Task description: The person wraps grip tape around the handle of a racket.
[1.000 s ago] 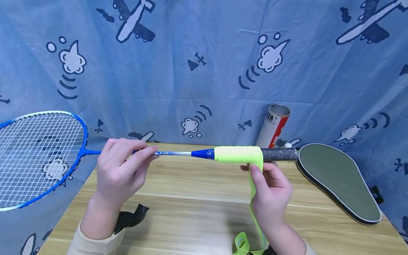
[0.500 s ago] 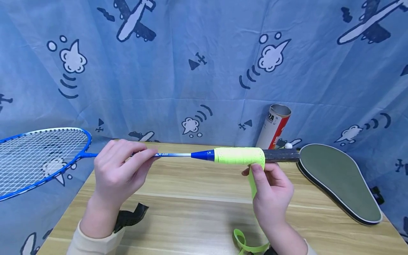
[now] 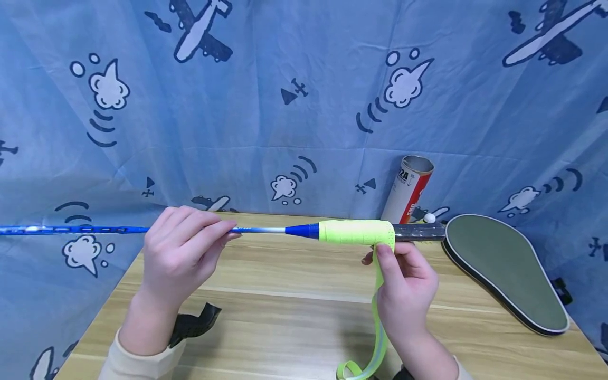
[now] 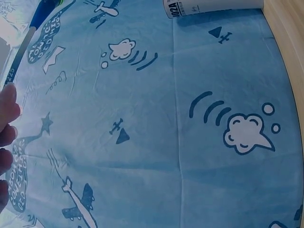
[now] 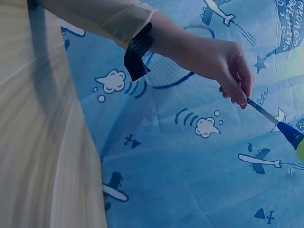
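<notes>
A blue badminton racket (image 3: pixel 301 230) lies level across the head view, its head seen edge-on at the left. My left hand (image 3: pixel 182 250) pinches its shaft; in the right wrist view the same left hand (image 5: pixel 225 69) grips the shaft from above. Neon yellow-green grip tape (image 3: pixel 353 232) is wound round the upper part of the handle, and the dark handle end (image 3: pixel 419 231) is bare. My right hand (image 3: pixel 406 285) pinches the tape just below the handle. The tape's loose tail (image 3: pixel 380 338) hangs past the hand and curls at the bottom.
On the wooden table (image 3: pixel 285 316), a green paddle-shaped case (image 3: pixel 505 272) lies at the right. A shuttlecock tube (image 3: pixel 407 190) stands behind the handle, with a small white ball (image 3: pixel 429 217) near it. A patterned blue curtain (image 3: pixel 332 105) hangs behind.
The racket has turned about its shaft, its head going from a broad face to edge-on. The tape's loose tail has swung and shifted. Both hands stay nearly in place.
</notes>
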`<state>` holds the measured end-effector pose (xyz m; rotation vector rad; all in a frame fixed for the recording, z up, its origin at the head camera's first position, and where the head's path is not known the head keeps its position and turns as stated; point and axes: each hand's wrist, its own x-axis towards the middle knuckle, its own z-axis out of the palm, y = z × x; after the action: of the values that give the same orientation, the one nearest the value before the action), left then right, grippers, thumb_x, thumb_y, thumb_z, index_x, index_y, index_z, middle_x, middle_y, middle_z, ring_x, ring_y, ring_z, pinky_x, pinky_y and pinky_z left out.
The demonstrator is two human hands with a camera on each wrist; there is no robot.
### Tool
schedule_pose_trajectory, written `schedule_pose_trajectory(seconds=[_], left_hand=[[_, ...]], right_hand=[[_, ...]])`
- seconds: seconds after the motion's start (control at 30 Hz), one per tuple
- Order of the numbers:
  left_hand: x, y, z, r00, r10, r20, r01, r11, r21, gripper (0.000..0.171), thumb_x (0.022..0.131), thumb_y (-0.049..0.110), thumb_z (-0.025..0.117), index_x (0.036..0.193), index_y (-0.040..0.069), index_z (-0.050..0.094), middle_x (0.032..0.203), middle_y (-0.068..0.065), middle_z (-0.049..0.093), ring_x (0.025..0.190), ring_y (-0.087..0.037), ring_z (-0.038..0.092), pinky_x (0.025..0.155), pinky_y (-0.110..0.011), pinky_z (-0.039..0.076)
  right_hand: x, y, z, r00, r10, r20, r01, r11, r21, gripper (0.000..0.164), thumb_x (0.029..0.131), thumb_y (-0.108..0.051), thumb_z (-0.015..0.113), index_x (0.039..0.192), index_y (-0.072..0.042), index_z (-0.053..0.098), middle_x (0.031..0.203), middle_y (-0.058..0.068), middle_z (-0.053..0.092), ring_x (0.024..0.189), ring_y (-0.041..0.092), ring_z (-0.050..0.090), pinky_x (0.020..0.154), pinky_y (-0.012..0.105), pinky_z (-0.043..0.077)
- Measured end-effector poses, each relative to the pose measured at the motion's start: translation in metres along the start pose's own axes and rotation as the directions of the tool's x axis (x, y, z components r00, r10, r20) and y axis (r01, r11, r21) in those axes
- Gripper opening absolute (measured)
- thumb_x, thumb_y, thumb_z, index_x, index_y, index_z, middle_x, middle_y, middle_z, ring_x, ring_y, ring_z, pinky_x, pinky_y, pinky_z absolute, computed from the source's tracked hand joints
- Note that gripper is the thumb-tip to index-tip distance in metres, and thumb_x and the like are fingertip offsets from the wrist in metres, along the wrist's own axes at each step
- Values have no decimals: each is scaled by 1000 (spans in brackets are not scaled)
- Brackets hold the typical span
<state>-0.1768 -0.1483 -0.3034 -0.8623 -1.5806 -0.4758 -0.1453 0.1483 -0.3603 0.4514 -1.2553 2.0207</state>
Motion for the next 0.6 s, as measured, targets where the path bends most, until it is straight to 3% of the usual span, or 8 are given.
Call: schedule_pose_trajectory(seconds=[0.2, 0.33, 0.6], left_hand=[[0, 0, 0, 1000, 5, 6, -5, 999, 51, 30, 101, 25, 69, 84, 4, 81, 72, -7, 71, 57, -29, 60, 53, -43, 43], [1, 0, 0, 1000, 5, 11, -6, 999, 39, 31, 102, 25, 68, 82, 3, 80, 71, -6, 71, 54, -27, 58, 50, -42, 43], [1, -1, -2, 1000, 1, 5, -2, 1000, 30, 28, 99, 22, 70, 79, 5, 79, 67, -4, 67, 50, -24, 54, 47, -39, 42]], right_hand=[[2, -1, -1, 1000, -7, 12, 8, 1000, -22, 9, 93, 18, 59, 95, 14, 67, 94, 12, 69, 68, 21, 71, 71, 29, 62], [3, -3, -2, 999, -6, 31, 6, 1000, -10, 11, 92, 19, 57, 97, 16, 66, 95, 13, 70, 70, 22, 73, 72, 31, 63], [0, -2, -1, 999, 35, 7, -34, 997, -67, 3, 94, 11, 65, 94, 14, 66, 89, 10, 66, 66, 19, 68, 68, 27, 61]])
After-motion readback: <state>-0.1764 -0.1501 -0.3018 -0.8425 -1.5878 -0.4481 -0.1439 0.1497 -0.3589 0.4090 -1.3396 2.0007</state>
